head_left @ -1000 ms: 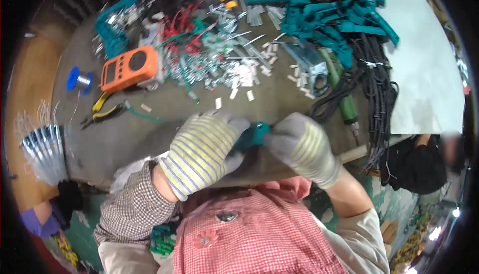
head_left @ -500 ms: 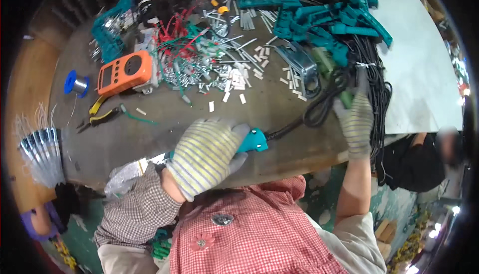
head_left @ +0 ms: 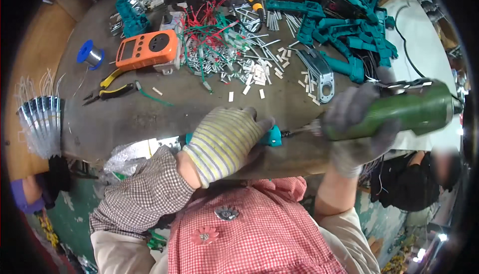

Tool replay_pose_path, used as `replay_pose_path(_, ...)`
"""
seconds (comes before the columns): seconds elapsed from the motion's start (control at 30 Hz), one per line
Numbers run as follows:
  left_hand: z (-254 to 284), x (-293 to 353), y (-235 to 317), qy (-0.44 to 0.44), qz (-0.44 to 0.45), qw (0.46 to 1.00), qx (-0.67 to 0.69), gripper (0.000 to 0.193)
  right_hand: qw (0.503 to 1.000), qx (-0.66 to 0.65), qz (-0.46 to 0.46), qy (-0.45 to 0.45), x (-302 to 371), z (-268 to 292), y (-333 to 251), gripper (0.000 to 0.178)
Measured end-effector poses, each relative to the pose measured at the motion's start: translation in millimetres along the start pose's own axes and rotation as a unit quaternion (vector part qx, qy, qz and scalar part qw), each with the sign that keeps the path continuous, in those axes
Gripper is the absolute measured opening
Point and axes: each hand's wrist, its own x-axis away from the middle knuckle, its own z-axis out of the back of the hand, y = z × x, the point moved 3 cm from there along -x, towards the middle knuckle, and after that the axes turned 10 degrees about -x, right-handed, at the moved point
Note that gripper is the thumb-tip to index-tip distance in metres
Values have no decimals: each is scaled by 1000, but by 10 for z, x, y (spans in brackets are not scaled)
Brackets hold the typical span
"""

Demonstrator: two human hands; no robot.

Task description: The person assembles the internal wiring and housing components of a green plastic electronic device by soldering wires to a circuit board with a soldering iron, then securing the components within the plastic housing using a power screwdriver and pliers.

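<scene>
Teal plastic part [head_left: 272,136] sits at the near edge of the bench [head_left: 149,119], pinned under the left hand [head_left: 227,142], and only its right end pokes out past the striped glove. The left fingers [head_left: 249,117] are curled down over it, wrapped tight, holding the part flat against the bench top. Coming in from the right, the right hand [head_left: 357,129] in a grey glove grips a green power screwdriver [head_left: 404,112], fingers closed round its barrel. The tool lies almost level, its long axis running right to left, and its thin bit [head_left: 299,132] points straight at the exposed end of the teal part. The tip looks to be touching or just short of it; motion blur makes that hard to call. So the part lies directly left of the tool's nose, in line with it, and the left hand is the nearer one, right on top of it.

Behind the hands the bench is crowded: an orange meter [head_left: 147,49], a blue spool of wire [head_left: 90,54], yellow-handled pliers [head_left: 112,87], a tangle of red and green wires [head_left: 207,32] among scattered small metal pieces, and a heap of teal housings [head_left: 349,39] at the far right. A stack of thin metal strips [head_left: 40,122] fans out at the left edge.
</scene>
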Motion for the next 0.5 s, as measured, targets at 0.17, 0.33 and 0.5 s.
replay_pose_path(0.17, 14, -11, -28, 16, 0, 999, 35, 46, 991, 124, -42, -19, 165, -240, 377, 92)
replay_pose_path(0.33, 10, -11, -15, -15, 8, 999, 34, 38, 994, 85, -73, 3, 133, -358, 451, 90)
replay_pose_path(0.5, -8, -15, -31, -9, -4, 999, 36, 38, 993, 73, -90, -8, 121, -308, 514, 79)
